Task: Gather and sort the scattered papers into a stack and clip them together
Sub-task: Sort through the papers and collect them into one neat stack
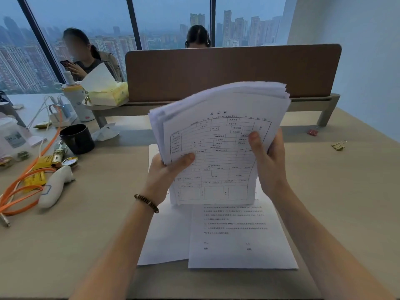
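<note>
Pretty dim overall, just flat bluish daylight from the hazy windows [86, 29] behind the far edge of the desk [86, 224]. Shadows are soft. Wide-angle lens bends the edges, fine print looks mushy, one face is blurred.

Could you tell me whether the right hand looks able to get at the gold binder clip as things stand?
Probably not yet: the right hand grips the paper stack. The desk toward the gold binder clip looks unobstructed.
</note>
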A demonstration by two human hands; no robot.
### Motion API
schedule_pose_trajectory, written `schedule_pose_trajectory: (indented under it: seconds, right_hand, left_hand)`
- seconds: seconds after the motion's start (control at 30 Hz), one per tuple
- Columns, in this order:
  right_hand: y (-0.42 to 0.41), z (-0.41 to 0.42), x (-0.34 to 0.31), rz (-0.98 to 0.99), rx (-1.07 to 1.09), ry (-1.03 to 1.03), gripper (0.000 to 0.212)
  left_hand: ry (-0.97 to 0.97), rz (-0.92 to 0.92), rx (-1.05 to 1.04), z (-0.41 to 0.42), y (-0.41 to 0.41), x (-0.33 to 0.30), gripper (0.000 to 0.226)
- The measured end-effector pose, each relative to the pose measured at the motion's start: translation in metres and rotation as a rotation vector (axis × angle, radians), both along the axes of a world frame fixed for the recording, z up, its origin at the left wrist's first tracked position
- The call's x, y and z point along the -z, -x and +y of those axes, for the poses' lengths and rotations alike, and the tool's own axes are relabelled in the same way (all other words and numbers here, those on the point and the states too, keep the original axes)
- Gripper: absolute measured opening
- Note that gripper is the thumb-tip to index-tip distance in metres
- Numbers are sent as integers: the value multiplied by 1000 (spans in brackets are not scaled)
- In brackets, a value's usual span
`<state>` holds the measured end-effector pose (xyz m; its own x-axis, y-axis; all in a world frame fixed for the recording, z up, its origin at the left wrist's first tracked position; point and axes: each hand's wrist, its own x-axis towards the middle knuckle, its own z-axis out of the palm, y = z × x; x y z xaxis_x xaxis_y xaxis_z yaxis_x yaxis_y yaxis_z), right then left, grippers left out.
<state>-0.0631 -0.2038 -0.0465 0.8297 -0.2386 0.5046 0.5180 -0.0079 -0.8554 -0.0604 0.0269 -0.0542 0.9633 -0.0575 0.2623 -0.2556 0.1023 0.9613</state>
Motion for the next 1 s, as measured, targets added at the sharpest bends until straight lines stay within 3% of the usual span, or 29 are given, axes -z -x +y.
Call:
schedule_pose_trajectory:
  seconds: [0.2,0.3,0.4,0.47,0.57,0.67,1.0]
  right_hand:
    - [-5,-3,8,49,50,131,41]
    - [-2,-2,-1,7,165,224,36]
    - [5,2,-11,-66,252,255,35]
    - [7,5,-6,-50,265,236,35]
    - [3,4,23,170,150,161,52]
    - [-4,3,48,335,13,115,62]
    - [-2,14,24,313,134,221,36]
  left_hand:
    - [-203,26,-186,-8,-3,-1,5]
    - [-303,-68,-283,-15,-2,-9,16]
    - [-240,-125,-372,-18,0,-14,17]
    - [-163,-104,-353,-18,1,-8,15]
    - [-77,28,-260,-12,1,9,12]
    - [-94,47,-182,-8,-2,13,17]
    - [-403,-52,-272,3,-16,1,15]
